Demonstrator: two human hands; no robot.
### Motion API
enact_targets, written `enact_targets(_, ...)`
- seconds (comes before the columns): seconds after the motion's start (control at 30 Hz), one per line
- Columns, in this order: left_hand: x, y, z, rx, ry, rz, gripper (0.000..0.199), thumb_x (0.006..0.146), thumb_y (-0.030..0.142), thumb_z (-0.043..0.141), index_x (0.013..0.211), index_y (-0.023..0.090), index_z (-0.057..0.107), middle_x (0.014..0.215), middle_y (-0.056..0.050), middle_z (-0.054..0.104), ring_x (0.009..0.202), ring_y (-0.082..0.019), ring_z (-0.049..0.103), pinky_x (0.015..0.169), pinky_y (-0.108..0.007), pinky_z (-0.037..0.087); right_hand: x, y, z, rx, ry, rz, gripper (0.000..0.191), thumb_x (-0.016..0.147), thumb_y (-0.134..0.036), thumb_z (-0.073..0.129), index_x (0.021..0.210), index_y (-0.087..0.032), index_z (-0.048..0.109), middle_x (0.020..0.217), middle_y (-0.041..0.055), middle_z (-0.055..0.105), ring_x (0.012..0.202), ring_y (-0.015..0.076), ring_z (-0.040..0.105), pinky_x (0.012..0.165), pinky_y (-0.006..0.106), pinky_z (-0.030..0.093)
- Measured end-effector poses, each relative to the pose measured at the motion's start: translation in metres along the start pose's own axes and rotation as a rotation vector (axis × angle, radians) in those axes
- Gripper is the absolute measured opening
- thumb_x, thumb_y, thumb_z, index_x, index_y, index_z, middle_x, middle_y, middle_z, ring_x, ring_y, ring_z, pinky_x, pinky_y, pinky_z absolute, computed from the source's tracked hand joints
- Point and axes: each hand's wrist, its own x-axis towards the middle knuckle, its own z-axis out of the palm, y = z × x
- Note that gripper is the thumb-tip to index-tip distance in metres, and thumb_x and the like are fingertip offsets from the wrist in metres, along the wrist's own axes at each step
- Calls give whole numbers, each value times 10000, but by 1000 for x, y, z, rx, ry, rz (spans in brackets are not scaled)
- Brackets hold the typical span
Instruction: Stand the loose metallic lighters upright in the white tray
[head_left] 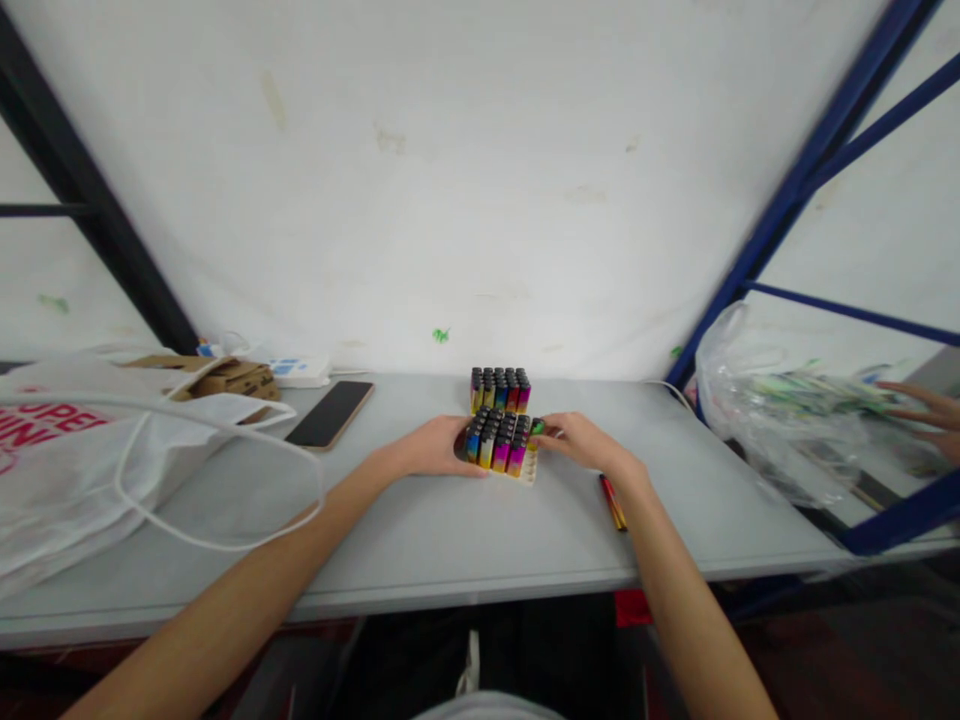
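A pale tray [530,468] in the middle of the grey table holds several rows of colourful lighters [501,452] with black tops, and bare slots show along its right side. My left hand [435,446] is closed round the tray's left side. At the right side, my right hand [571,438] pinches a green lighter [536,427] beside the rows. Just behind stands a second block of upright lighters [500,388]. One red and yellow lighter [613,502] lies on the table by my right forearm.
A phone [331,414] lies left of the lighters. Farther left are a cardboard box [244,380], a white bag [82,430] and its looped handle. Blue shelf posts, clear plastic bags [780,420] and another person's hand [926,412] are at the right. A wall rises behind.
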Motion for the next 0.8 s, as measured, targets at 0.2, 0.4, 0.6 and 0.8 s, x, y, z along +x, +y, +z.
enact_targets(0.2,-1,1,-2,11,-17,-19,688,746,596,884,1272,185,718,1255,-90,808,1081,-352,768,938,-386,594,-4,-4,-6,-5,-23,42,163,971,-318,726,958,-174,802,939,98,838,834,252,768,783,323,550)
enact_targets(0.4,0,0,-3,1,-37,-31,674,746,588,875,1273,197,719,1288,-87,801,1133,-374,757,959,-402,603,-56,27,-59,-24,217,248,241,921,-314,792,1141,-219,768,910,69,839,826,248,772,793,341,576)
enact_targets(0.6,1,-1,-1,-2,-17,-23,728,732,613,881,1292,181,709,1309,-116,790,1141,-388,753,1016,-440,587,-79,59,-73,-104,140,583,309,890,-425,838,1034,-164,760,827,105,829,740,243,766,639,296,528)
enact_targets(0.8,0,2,-2,-2,-24,-24,813,753,613,874,1388,157,647,1401,-149,743,1239,-400,714,1100,-472,544,-52,67,-42,-148,78,565,311,766,-274,899,1028,-169,769,911,86,829,805,230,761,693,283,536)
